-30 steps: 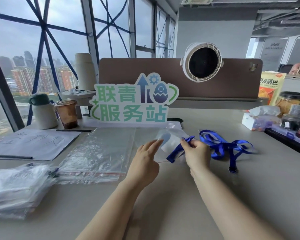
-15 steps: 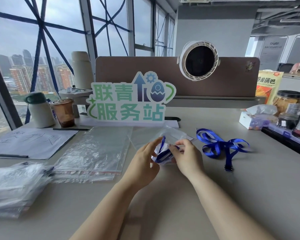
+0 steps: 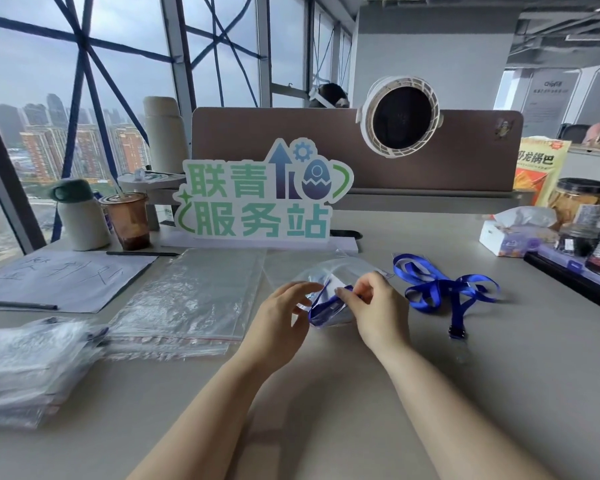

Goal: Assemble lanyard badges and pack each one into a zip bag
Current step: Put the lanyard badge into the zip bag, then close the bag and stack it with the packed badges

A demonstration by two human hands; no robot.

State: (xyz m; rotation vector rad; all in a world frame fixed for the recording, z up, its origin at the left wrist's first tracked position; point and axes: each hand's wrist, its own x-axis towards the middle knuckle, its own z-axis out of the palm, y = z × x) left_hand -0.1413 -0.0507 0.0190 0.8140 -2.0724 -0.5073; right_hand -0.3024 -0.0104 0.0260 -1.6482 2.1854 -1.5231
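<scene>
Between my two hands at the table's middle is a blue lanyard (image 3: 326,308) bunched up with a clear badge holder (image 3: 333,271). My right hand (image 3: 374,306) pinches the lanyard with thumb and fingers. My left hand (image 3: 281,318) curls around the bundle's left side, fingertips at the plastic. A second blue lanyard (image 3: 444,289) lies loose on the table to the right, its black clip (image 3: 455,331) toward me. A stack of empty clear zip bags (image 3: 187,303) lies to the left. Packed bags (image 3: 25,368) are piled at the near left edge.
A green and white sign (image 3: 257,199) stands behind the work spot. A paper sheet (image 3: 59,278), a pen, a coffee cup (image 3: 127,220) and a white flask (image 3: 78,216) are at the left back. A tissue box (image 3: 513,233), jars and snacks line the right edge.
My right hand brought the lanyard end leftward to the badge holder, and both hands closed around the bundle. They now work it slightly lower and nearer to me.
</scene>
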